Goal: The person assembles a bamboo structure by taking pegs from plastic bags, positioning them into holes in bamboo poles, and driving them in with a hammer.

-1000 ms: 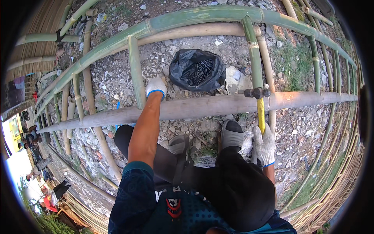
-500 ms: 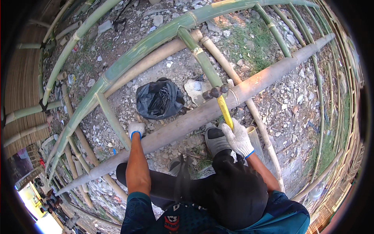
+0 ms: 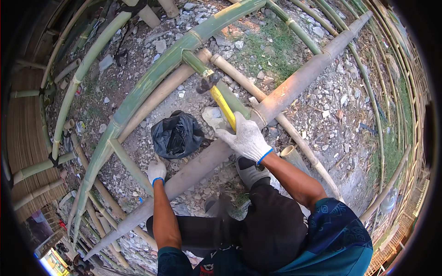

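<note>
My right hand (image 3: 247,139), in a white knit glove with a blue cuff, grips the yellow handle of a hammer (image 3: 223,106). The dark hammer head is in line with the green bamboo crosspiece (image 3: 234,95), above the thick grey-brown bamboo pole (image 3: 294,94). My left hand (image 3: 157,170), gloved alike, is closed at the pole's far side, beside another green crosspiece (image 3: 130,165). What its fingers hold, if anything, I cannot make out. Just beyond it, a black plastic bag (image 3: 160,132) stands open on the ground with several nails (image 3: 181,133) inside.
A large green bamboo pole (image 3: 159,76) arches across the far side, a tan pole (image 3: 156,99) beneath it. Another tan pole (image 3: 306,147) passes under the thick one at right. Rubble and stones (image 3: 322,112) cover the ground. My shoe (image 3: 252,172) is close to the thick pole.
My right hand has raised the hammer and carried it away from me and to the left. My left hand stays beside the bag. The whole view has shifted slightly.
</note>
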The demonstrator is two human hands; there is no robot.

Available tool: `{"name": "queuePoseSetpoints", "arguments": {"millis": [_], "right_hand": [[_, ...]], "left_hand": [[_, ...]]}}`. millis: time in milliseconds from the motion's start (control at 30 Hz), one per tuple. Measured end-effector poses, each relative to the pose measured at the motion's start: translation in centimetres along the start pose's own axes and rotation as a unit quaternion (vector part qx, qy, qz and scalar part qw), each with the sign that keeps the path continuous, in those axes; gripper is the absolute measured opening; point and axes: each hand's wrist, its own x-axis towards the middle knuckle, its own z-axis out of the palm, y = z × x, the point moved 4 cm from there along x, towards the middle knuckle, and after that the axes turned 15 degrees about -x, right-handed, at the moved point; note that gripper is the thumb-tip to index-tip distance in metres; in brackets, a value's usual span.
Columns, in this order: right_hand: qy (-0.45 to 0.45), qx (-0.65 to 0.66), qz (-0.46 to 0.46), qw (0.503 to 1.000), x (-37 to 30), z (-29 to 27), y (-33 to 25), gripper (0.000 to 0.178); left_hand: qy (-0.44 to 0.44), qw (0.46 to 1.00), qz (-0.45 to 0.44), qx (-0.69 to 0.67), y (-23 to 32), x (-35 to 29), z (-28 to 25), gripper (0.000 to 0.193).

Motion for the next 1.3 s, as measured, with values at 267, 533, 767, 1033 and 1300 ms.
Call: {"name": "queuePoseSetpoints", "arguments": {"millis": [267, 533, 767, 1033, 1300], "right_hand": [[0.017, -0.106, 0.007, 0.994, 5.9, 9.9, -9.2, 0.050], [0.024, -0.042, 0.039, 0.998, 5.0, 6.5, -13.2, 0.022], [-0.044, 0.002, 0.010, 0.999, 3.7, -6.8, -16.8, 0.029], [-0.075, 0.099, -0.073, 0.990, 6.2, -27.1, -8.4, 0.035], [-0.015, 0.174, -0.099, 0.980, 17.0, -48.2, 4.9, 0.029]], "left_hand": [[-0.071, 0.942, -0.034, -0.327, 1.6, -8.3, -6.9, 0.024], [-0.121, 0.887, -0.119, -0.430, 2.4, -23.0, -15.4, 0.020], [-0.064, 0.895, -0.157, -0.412, 7.9, -29.5, -19.1, 0.021], [-0.124, 0.820, -0.234, -0.507, 26.7, -30.5, -13.7, 0.027], [-0.066, 0.827, -0.197, -0.523, 50.3, -36.5, 0.2, 0.032]]}}
